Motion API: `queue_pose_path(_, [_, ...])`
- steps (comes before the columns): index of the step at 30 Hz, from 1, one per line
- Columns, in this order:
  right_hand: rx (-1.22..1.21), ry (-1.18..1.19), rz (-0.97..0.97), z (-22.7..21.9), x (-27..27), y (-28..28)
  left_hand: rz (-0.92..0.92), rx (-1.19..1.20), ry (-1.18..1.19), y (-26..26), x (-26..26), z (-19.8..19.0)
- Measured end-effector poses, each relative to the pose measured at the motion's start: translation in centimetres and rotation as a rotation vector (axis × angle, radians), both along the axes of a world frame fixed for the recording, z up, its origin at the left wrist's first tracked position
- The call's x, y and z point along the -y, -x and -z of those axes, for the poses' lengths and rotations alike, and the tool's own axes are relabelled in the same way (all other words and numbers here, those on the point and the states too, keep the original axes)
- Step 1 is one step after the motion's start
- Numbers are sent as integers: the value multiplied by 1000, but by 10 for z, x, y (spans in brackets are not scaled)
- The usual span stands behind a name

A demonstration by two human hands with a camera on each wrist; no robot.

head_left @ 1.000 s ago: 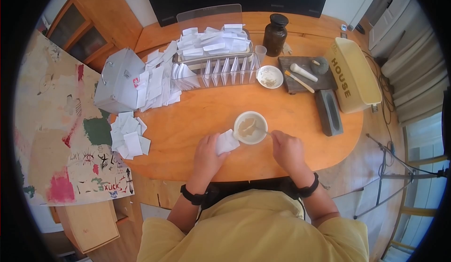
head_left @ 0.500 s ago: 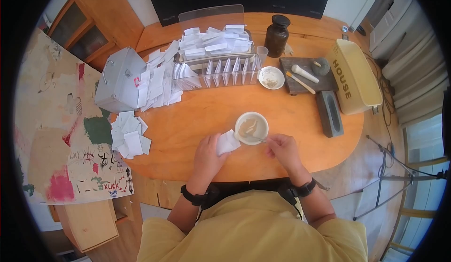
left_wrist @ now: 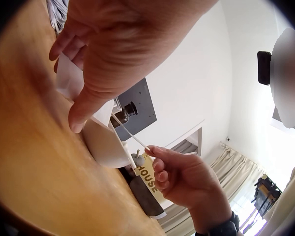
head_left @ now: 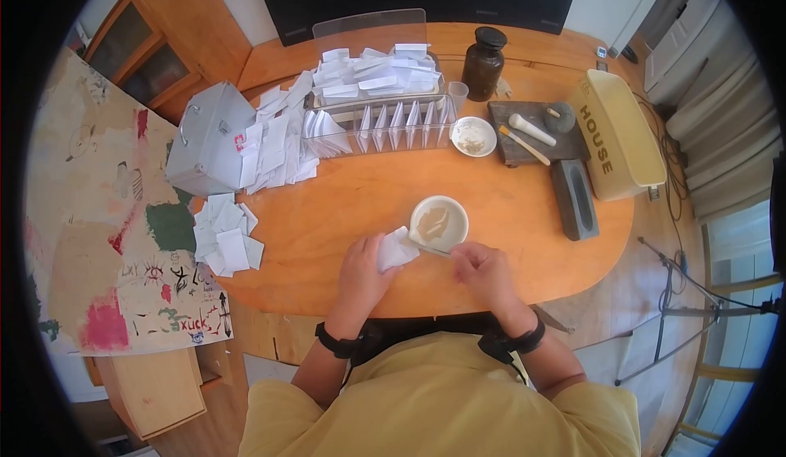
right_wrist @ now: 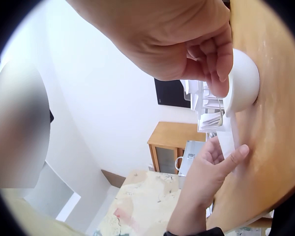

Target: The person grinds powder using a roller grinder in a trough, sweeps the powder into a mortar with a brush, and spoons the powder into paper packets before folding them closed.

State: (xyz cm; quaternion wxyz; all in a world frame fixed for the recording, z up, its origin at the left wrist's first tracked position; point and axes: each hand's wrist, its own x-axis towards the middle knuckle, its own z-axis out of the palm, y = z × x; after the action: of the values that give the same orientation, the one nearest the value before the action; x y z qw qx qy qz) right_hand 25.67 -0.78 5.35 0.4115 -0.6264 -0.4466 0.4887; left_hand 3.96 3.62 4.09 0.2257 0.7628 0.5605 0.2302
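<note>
My left hand (head_left: 362, 275) holds a small white paper packet (head_left: 397, 250) between thumb and fingers, right beside a white bowl (head_left: 462, 220). Pale beige powder (head_left: 431, 226) lies inside the bowl. My right hand (head_left: 485, 275) pinches the handle of a slim metal spoon (right_wrist: 220, 117), keeping it near the bowl's front rim. In the right wrist view the spoon's tip is close to the packet's upper end, with a little pale matter on it. The left wrist view shows the thumb against the packet, next to the bowl's outer wall.
Behind the bowl stand a clear divided organizer (head_left: 377, 142) of paper packets and a small white dish (head_left: 472, 152). To the right are a dark stone board (head_left: 512, 151), a pestle (head_left: 530, 128), a brush (head_left: 524, 146), a grey trough (head_left: 575, 199) and a yellow bin (head_left: 618, 133). Loose papers (head_left: 227, 240) lie left.
My right hand has moved left, bringing the spoon out of the powder, across the bowl's front rim to the packet. The left hand and packet have stayed nearly still.
</note>
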Motion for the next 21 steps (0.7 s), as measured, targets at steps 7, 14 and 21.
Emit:
queue_pose_path(7, [645,-590,-92,-8,4,12,-1,-1,-12,1,1,0])
queue_pose_path(14, [793,-454,95,6,-15,-22,-2,14,-18,1,0,5])
queue_pose_path(21, [474,-265,57,9,-13,-17,2,10,-10,0,0,1])
